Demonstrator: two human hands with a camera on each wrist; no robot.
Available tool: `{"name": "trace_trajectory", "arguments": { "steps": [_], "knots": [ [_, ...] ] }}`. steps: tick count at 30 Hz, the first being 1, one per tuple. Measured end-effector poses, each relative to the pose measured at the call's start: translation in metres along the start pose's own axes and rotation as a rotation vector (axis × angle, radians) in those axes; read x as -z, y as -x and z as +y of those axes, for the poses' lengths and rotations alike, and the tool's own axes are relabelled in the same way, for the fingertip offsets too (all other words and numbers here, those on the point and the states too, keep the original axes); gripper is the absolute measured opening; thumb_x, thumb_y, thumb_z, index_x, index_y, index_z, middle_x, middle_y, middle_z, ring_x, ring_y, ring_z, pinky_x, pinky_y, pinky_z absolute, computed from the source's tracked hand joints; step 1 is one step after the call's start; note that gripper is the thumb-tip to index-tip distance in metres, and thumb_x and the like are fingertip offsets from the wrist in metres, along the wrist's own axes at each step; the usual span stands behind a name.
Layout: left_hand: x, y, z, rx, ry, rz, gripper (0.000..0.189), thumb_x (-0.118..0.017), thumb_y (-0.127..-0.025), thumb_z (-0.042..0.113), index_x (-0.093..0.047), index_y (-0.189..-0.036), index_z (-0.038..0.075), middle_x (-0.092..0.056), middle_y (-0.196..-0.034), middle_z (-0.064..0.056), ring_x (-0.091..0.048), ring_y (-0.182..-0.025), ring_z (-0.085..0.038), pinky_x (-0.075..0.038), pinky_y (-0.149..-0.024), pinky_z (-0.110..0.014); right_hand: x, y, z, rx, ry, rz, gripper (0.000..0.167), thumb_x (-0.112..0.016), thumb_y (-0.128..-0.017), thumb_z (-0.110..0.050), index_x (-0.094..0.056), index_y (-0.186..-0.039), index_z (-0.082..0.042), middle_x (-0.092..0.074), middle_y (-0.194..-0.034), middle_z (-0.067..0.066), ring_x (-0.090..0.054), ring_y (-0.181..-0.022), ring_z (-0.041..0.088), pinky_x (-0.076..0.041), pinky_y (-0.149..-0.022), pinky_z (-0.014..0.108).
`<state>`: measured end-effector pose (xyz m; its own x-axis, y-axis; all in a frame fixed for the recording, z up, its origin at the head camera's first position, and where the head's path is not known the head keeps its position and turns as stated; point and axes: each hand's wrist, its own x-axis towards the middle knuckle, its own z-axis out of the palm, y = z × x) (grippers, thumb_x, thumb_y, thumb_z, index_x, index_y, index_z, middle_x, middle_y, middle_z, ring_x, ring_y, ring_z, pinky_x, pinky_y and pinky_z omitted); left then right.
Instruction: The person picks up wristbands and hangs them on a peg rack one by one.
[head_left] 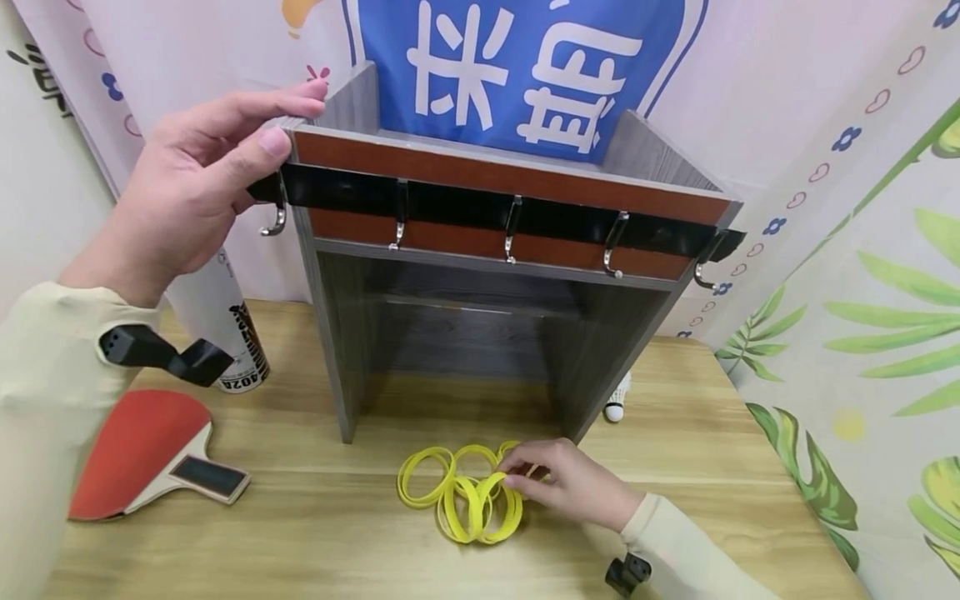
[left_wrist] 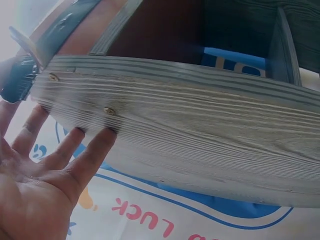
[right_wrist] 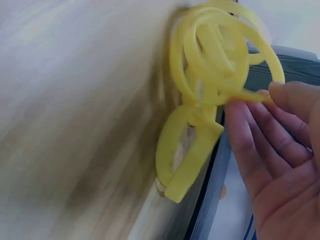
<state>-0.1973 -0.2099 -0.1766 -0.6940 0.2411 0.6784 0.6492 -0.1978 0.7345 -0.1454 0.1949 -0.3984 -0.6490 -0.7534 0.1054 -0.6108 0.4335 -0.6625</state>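
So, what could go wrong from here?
The right hand pinches a yellow ring among overlapping rings; lifting it could drag others along. The left hand touches one top corner of the rack, so a push there might shift or tilt it. The white tube stands on that same side and could be knocked over if that hand drops.

Cream sleeves [head_left: 45, 367], gathered left cuff [head_left: 112, 304]; angular black left-wrist device [head_left: 142, 346], compact black right-wrist device [head_left: 628, 575]
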Motion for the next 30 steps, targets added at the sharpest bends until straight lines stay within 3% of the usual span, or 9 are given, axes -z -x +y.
{"name": "trace_trajectory", "arguments": {
  "steps": [6, 11, 18, 26, 30],
  "knots": [
    [-0.001, 0.001, 0.0, -0.017, 0.005, 0.02, 0.035, -0.055, -0.103, -0.002, -0.062, -0.137, -0.008, -0.053, -0.16, -0.013, -0.036, -0.159, -0.021, -0.052, -0.11, -0.019, 0.007, 0.0, -0.002, -0.023, -0.117, -0.022, 0.018, -0.066, -0.103, -0.016, -0.075, -0.109, -0.002, -0.08, -0.099, 0.013, -0.07, -0.086, -0.001, -0.063, -0.073, 0.023],
    [0.0, 0.002, -0.001, -0.011, -0.015, 0.042, 0.036, -0.057, -0.102, -0.001, -0.063, -0.137, -0.005, -0.054, -0.159, -0.011, -0.037, -0.158, -0.019, -0.05, -0.112, -0.019, 0.012, 0.0, -0.005, -0.071, -0.248, -0.053, 0.02, -0.066, -0.102, -0.013, -0.072, -0.109, 0.005, -0.077, -0.093, 0.022, -0.071, -0.075, 0.006, -0.065, -0.069, 0.032],
    [0.0, 0.0, -0.005, 0.004, 0.008, 0.05, 0.037, -0.059, -0.102, -0.001, -0.064, -0.139, -0.001, -0.057, -0.157, -0.008, -0.041, -0.156, -0.018, -0.055, -0.103, -0.017, 0.017, 0.001, -0.01, -0.067, -0.31, -0.076, 0.019, -0.066, -0.102, -0.011, -0.07, -0.108, 0.007, -0.074, -0.091, 0.028, -0.074, -0.072, 0.015, -0.066, -0.068, 0.04],
    [-0.002, -0.001, -0.007, -0.006, 0.044, 0.085, 0.037, -0.06, -0.101, -0.001, -0.065, -0.138, -0.003, -0.06, -0.154, -0.009, -0.043, -0.155, -0.018, -0.056, -0.102, -0.018, 0.016, -0.01, -0.021, -0.089, -0.362, 0.021, 0.023, -0.067, -0.101, -0.013, -0.07, -0.11, 0.007, -0.075, -0.095, 0.027, -0.076, -0.077, 0.026, -0.066, -0.073, 0.046],
    [-0.003, -0.001, -0.008, -0.016, 0.052, 0.109, 0.036, -0.061, -0.101, -0.001, -0.066, -0.136, -0.005, -0.063, -0.151, -0.01, -0.046, -0.153, -0.019, -0.056, -0.101, -0.018, 0.016, -0.026, -0.033, -0.067, -0.378, 0.084, 0.018, -0.067, -0.101, -0.013, -0.072, -0.11, 0.003, -0.076, -0.097, 0.027, -0.076, -0.078, 0.017, -0.067, -0.074, 0.044]
  ]
}}
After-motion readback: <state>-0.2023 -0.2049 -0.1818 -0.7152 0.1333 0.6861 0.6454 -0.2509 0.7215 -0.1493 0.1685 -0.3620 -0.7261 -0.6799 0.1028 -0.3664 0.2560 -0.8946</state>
